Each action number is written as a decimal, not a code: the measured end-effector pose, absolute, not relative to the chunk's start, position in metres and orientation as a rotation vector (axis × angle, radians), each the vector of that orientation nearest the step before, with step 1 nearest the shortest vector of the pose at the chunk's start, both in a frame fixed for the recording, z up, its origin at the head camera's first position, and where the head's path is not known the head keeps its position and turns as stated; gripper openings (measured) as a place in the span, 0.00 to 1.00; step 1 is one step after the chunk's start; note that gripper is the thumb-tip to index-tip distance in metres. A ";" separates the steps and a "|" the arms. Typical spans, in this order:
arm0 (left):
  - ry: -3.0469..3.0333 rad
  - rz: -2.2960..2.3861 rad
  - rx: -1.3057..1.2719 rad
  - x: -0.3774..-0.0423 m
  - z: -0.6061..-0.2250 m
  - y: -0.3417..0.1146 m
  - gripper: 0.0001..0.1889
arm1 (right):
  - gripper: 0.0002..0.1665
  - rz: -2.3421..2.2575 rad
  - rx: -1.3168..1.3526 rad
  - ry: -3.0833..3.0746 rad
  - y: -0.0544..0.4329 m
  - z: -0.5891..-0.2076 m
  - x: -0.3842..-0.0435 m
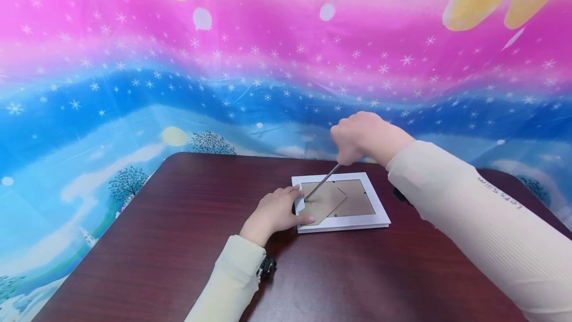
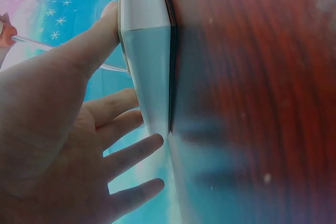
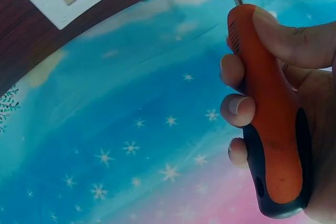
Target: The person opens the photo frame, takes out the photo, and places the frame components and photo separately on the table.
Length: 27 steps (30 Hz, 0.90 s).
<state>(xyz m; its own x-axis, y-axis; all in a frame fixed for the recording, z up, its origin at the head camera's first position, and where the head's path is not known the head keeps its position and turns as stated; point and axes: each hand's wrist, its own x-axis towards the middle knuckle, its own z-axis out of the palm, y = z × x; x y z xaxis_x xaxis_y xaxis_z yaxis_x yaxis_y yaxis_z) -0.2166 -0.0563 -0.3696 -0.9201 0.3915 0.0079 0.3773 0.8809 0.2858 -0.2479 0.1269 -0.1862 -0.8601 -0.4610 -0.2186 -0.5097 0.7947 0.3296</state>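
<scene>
A white picture frame (image 1: 379,207) lies face down on the table, its brown backing board (image 1: 359,198) and a flat stand leg (image 1: 319,211) facing up. Small dark tabs show along the backing's edges. My left hand (image 1: 277,211) rests at the frame's left side, thumb on the near left corner and fingers spread, some touching the edge. My right hand (image 1: 359,135), raised above the far side, grips a screwdriver by its orange and black handle (image 3: 273,108). The metal shaft (image 1: 322,181) slants down left, its tip at the backing's left edge near my left fingers.
The dark red wooden table (image 1: 178,242) has rounded far corners. Behind it hangs a pink and blue backdrop cloth (image 1: 268,63) with snowflakes and trees. A dark band with a small device (image 1: 266,266) sits on my left wrist.
</scene>
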 end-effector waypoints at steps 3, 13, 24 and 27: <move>2.990 0.440 0.607 -0.217 -0.370 -0.056 0.40 | 0.06 0.572 -0.787 2.860 0.129 -0.189 -0.248; 2.982 0.459 0.599 -0.216 -0.368 -0.056 0.41 | 0.07 0.794 -0.925 2.895 0.102 -0.186 -0.231; 2.957 0.476 0.656 -0.215 -0.367 -0.058 0.41 | 0.11 1.116 -0.974 2.844 0.063 -0.186 -0.214; 2.959 0.495 0.665 -0.214 -0.367 -0.059 0.41 | 0.12 1.178 -0.967 2.818 0.054 -0.187 -0.209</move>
<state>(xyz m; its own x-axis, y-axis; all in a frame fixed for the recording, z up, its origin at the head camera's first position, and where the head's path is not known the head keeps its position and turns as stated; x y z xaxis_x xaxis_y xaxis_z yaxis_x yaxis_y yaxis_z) -0.2139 -0.0587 -0.3674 -0.9042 0.4272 0.0034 0.4051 0.8547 0.3246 -0.2093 0.0536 -0.1869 -0.8159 -0.5535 -0.1671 -0.5078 0.5479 0.6647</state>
